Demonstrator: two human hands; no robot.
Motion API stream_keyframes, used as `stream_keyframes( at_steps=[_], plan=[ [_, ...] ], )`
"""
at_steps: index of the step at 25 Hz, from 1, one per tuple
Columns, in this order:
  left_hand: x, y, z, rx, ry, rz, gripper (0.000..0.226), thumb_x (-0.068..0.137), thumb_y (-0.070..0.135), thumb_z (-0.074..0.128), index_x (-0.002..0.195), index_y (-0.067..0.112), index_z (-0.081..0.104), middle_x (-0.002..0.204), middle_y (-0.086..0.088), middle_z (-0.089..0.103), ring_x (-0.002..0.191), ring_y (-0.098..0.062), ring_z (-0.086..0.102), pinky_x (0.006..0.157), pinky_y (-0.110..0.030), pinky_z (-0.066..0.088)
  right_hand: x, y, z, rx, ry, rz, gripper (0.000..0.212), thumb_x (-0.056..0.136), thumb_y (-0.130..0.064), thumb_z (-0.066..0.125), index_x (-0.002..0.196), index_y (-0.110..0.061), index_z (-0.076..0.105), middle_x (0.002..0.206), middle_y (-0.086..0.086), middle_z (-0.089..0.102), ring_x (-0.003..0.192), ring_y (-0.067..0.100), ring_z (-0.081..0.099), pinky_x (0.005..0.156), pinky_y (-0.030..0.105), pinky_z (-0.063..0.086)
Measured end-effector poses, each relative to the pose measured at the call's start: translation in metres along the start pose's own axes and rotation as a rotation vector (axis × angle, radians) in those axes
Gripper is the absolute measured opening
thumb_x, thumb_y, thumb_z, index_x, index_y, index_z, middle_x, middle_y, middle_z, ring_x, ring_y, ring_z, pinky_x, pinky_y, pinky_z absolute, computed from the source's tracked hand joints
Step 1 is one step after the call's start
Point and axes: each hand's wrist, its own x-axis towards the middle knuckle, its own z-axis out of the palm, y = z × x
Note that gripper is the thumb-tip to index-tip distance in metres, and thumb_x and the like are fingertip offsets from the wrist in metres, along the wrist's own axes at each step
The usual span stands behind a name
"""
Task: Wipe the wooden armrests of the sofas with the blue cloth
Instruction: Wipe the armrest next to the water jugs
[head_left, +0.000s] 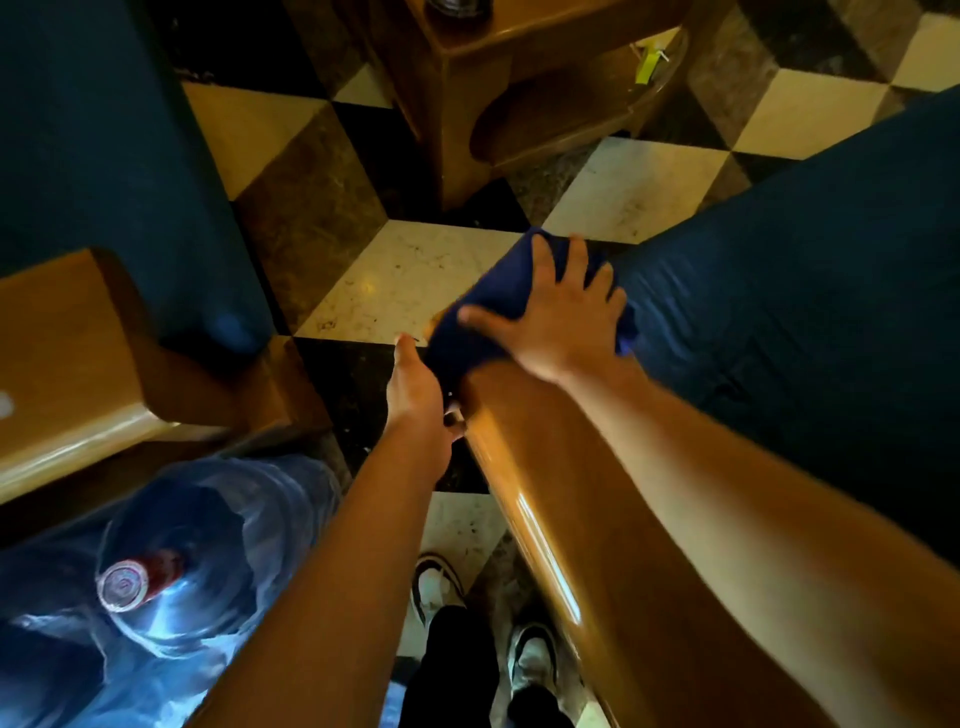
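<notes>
We press the right hand (558, 317), fingers spread, on the blue cloth (483, 312) at the armrest's (545, 478) far end; the left hand (415, 395) grips its side; the long axis runs back toward us.

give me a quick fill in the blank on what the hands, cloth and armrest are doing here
1. The right hand presses flat on the ____ cloth.
2. The cloth lies over the far end of the wooden ____.
3. The left hand grips that armrest's ____ side.
4. A large water ____ stands lower left.

Missing words: blue; armrest; left; bottle
</notes>
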Motion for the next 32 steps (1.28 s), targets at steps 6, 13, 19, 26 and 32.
stream_keyframes(
  at_steps=[6, 13, 19, 26, 32],
  plan=[
    [0.010, 0.016, -0.020, 0.129, -0.122, -0.100, 0.064, 0.097, 0.071, 0.032, 0.111, 0.016, 0.063, 0.111, -0.015, 0.074, 0.103, -0.035, 0.071, 0.094, -0.066, 0.053, 0.058, 0.021, -0.010, 0.370, 0.070, 0.088, 0.043, 0.091, -0.062, 0.047, 0.069, -0.027, 0.059, 0.080, -0.001, 0.067, 0.086, 0.029, 0.067, 0.066, 0.034, 0.042],
    [0.001, 0.002, -0.030, 0.074, -0.143, -0.138, 0.072, 0.099, 0.070, 0.027, 0.116, 0.012, 0.067, 0.109, -0.018, 0.074, 0.102, -0.038, 0.071, 0.097, -0.063, 0.053, 0.045, -0.003, -0.019, -0.040, 0.011, -0.133, 0.058, 0.095, -0.070, 0.036, 0.091, -0.023, 0.070, 0.108, 0.014, 0.074, 0.110, 0.040, 0.063, 0.097, 0.049, 0.047],
    [-0.025, -0.030, -0.032, -0.167, -0.157, -0.135, 0.082, 0.100, 0.069, 0.024, 0.145, 0.006, 0.051, 0.118, -0.018, 0.067, 0.107, -0.035, 0.064, 0.088, -0.051, 0.053, -0.081, -0.027, 0.043, -0.156, 0.106, -0.537, 0.065, 0.088, -0.052, 0.060, 0.150, -0.039, 0.043, 0.168, 0.005, 0.027, 0.152, 0.051, 0.017, 0.121, 0.069, 0.010],
    [-0.117, -0.201, -0.037, 0.068, 0.002, -0.226, 0.076, 0.100, 0.069, 0.029, 0.136, 0.009, 0.059, 0.130, -0.022, 0.067, 0.108, -0.039, 0.067, 0.082, -0.048, 0.057, -0.308, 0.119, 0.088, -0.057, 0.115, -0.324, 0.110, 0.079, -0.037, 0.076, 0.165, -0.025, 0.008, 0.173, 0.011, 0.009, 0.156, 0.042, 0.015, 0.125, 0.062, 0.014],
    [-0.209, -0.371, -0.042, 0.167, 0.035, -0.357, 0.078, 0.100, 0.069, 0.029, 0.134, 0.007, 0.061, 0.122, -0.016, 0.069, 0.094, -0.031, 0.067, 0.071, -0.040, 0.054, -0.518, 0.217, 0.136, -0.033, 0.095, -0.010, 0.092, 0.087, -0.027, 0.071, 0.163, -0.022, 0.020, 0.170, 0.012, 0.022, 0.146, 0.044, 0.039, 0.121, 0.061, 0.029]
  ],
)
